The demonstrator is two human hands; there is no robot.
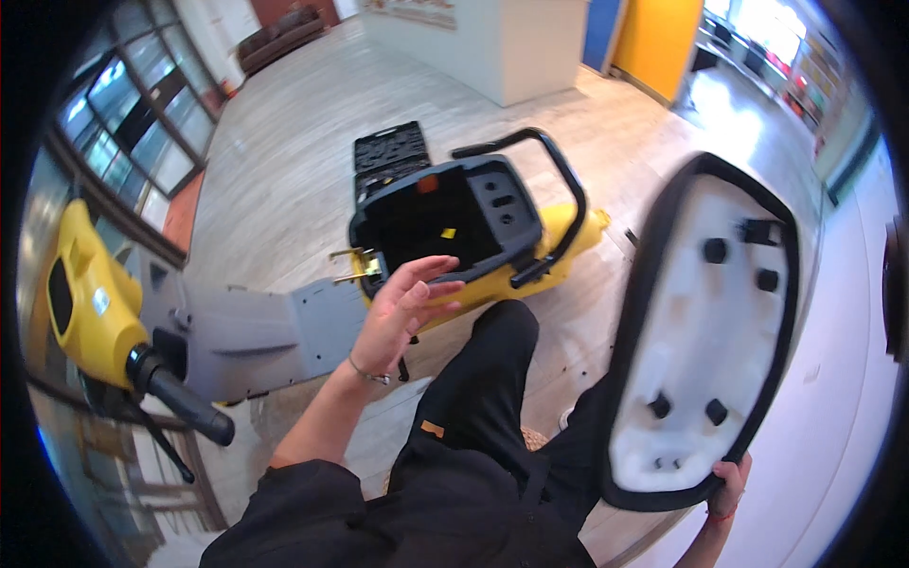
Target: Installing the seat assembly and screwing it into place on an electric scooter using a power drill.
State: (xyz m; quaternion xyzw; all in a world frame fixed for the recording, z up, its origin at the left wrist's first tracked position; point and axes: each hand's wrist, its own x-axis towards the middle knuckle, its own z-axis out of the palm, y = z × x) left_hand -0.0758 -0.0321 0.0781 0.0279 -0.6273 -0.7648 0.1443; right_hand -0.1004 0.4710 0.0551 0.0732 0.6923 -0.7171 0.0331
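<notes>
A scooter seat is raised at my right, its white underside with several black rubber pads facing me. My right hand grips its lower black edge; some fingers are hidden behind it. In front of me stands a yellow electric scooter, its black under-seat storage bucket uncovered. My left hand is held over the bucket's near left edge, fingers spread, holding nothing. A brass-coloured hinge bracket sits on the bucket's left rim, just beyond that hand. A small yellow piece shows inside the dark bucket.
The scooter's yellow handlebar with black grip and its grey footboard lie left. A black rear grab rail curves over the tail. Behind stands an open black tool case on the floor. A white wall rises close at right.
</notes>
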